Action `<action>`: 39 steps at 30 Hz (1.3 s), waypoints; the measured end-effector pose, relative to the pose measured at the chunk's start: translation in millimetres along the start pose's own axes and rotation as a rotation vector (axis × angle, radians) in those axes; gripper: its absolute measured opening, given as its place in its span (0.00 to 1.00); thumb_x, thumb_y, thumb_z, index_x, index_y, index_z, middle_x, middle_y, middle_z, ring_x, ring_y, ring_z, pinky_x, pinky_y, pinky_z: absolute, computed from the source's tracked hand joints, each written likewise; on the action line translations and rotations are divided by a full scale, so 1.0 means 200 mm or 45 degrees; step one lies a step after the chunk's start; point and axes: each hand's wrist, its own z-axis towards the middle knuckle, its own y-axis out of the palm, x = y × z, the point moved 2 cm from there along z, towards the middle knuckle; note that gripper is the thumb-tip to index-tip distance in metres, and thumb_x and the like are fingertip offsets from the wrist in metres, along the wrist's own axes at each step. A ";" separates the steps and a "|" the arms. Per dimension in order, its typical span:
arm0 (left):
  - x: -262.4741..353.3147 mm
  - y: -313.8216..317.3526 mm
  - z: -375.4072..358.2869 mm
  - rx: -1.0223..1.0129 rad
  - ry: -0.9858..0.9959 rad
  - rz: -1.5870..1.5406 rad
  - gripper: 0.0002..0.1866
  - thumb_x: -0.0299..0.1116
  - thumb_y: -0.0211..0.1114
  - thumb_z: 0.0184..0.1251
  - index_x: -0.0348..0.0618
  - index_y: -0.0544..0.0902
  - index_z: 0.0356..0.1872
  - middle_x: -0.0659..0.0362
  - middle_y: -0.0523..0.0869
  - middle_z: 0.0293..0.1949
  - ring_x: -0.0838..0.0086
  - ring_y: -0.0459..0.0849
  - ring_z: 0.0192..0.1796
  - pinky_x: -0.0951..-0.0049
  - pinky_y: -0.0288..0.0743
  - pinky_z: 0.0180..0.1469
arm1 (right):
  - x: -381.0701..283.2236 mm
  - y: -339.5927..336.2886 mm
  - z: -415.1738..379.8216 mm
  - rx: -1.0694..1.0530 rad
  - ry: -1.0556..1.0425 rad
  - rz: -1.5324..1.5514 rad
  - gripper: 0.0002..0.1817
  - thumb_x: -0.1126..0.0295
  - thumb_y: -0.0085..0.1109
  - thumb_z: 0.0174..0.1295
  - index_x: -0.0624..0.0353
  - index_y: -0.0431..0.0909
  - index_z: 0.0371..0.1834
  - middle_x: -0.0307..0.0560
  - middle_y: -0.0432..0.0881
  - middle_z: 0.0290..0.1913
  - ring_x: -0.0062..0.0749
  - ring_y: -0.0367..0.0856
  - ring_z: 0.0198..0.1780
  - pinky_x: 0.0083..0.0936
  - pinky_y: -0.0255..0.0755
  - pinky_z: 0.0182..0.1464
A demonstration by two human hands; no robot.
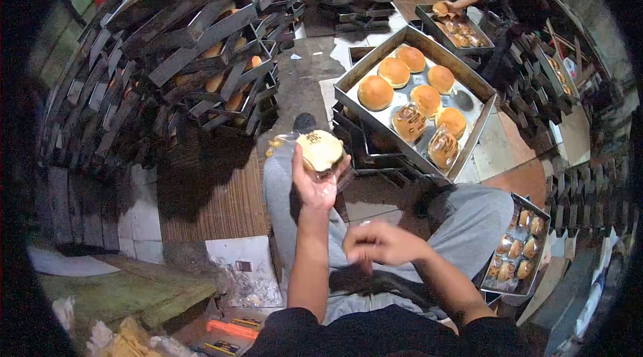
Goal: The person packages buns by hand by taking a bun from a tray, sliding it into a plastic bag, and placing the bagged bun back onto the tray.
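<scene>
Black cloth shirt [375, 338] is filling the bottom, nearest the eye. Tall stacks of dark metal trays [194, 55] are standing at left. Next, the left hand [313, 186] is cupping a round, pale yellow bun with dark print [320, 146], fingers curling around its sides. Soft, even holding is probably working best (hard squeezing could be denting the bread). Below, the right hand [382, 243] is blurring, fingers bent; whether they are pinching anything, I cannot tell. Rightward, a big silvery metal tray [471, 119] is holding golden round buns [376, 92], some wrapped in clear plastic.
</scene>
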 end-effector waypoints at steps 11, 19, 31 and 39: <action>0.06 0.14 -0.11 -0.095 0.075 -0.004 0.35 0.60 0.56 0.79 0.39 0.73 0.70 0.41 0.84 0.62 0.46 0.86 0.62 0.44 0.89 0.54 | -0.03 -0.08 0.02 0.342 -0.179 -0.457 0.12 0.64 0.62 0.74 0.63 0.82 0.45 0.53 0.87 0.34 0.35 0.86 0.35 0.36 0.78 0.40; 0.03 0.13 -0.16 -0.121 0.030 -0.031 0.31 0.56 0.56 0.79 0.38 0.78 0.66 0.45 0.87 0.57 0.48 0.88 0.57 0.47 0.91 0.47 | -0.04 -0.01 -0.01 -0.261 -0.226 -0.290 0.10 0.67 0.66 0.72 0.62 0.79 0.40 0.43 0.83 0.31 0.27 0.80 0.34 0.28 0.73 0.38; 0.37 -0.03 -0.62 0.260 -0.287 1.881 0.26 0.53 0.57 0.81 0.40 0.84 0.60 0.51 0.87 0.58 0.64 0.88 0.54 0.66 0.84 0.50 | 0.12 -0.20 0.27 0.919 -0.614 -0.232 0.05 0.79 0.65 0.69 0.66 0.85 0.45 0.44 0.84 0.43 0.21 0.85 0.36 0.20 0.80 0.37; 0.46 0.14 -0.44 -0.288 0.857 1.851 0.05 0.23 0.69 0.72 0.37 0.86 0.45 0.55 0.86 0.42 0.74 0.83 0.41 0.75 0.76 0.39 | -0.08 -0.16 0.30 0.876 -0.489 -0.107 0.04 0.75 0.69 0.69 0.64 0.88 0.41 0.38 0.83 0.39 0.19 0.84 0.36 0.21 0.78 0.37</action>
